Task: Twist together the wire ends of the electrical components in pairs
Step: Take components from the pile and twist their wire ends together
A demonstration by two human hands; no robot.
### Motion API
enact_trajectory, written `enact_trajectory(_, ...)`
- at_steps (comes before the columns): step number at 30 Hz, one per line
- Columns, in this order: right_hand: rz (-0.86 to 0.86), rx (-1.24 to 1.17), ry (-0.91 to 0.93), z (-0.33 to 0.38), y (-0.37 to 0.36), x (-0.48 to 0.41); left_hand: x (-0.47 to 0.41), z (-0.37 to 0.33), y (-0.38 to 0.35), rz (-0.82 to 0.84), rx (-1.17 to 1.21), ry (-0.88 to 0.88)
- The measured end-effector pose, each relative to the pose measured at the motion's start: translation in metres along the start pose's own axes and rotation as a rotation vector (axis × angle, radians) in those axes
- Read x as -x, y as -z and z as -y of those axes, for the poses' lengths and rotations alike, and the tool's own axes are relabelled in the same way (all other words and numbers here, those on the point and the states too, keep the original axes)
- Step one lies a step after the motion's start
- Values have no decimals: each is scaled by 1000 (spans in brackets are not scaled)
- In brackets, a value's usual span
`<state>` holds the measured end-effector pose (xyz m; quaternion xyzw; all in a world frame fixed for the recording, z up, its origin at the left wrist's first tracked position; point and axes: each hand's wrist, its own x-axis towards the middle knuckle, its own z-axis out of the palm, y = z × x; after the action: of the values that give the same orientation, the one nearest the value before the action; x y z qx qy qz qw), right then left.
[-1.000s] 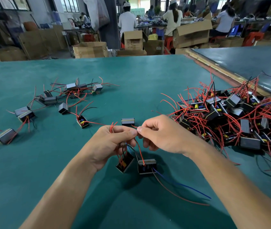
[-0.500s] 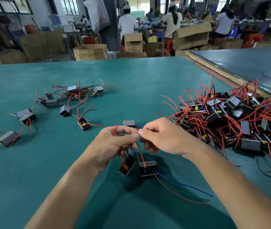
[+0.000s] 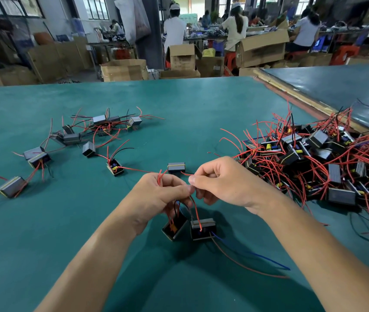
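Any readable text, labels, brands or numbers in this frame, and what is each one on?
No text reads clearly.
Boxes: small printed marks, too blurred to read.
Pile of components: no legible markings.
Two components whose wires the left hand and right hand pinch: nothing legible.

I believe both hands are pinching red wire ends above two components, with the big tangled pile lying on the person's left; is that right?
Not quite: the head view shows the big tangled pile on the person's right. The left hand and right hand do pinch red wire ends above two components.
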<state>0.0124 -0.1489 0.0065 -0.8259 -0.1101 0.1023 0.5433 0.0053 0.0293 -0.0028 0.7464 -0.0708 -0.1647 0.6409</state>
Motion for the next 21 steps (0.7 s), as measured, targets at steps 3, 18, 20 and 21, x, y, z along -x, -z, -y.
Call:
enact_trajectory(3, 19, -9, 9, -1, -1, 1, 1, 0, -2, 1, -9, -6)
enact_trajectory(18, 43, 28, -2, -4, 4, 1, 2, 1, -5, -64, -48, -37)
enact_trajectory(20, 31, 45, 60, -3, 5, 2, 1, 0, -5, -56, -42, -26)
enact_trajectory(21, 24, 93, 108, -2, 5, 2, 0, 0, -5, -50, -29, -11)
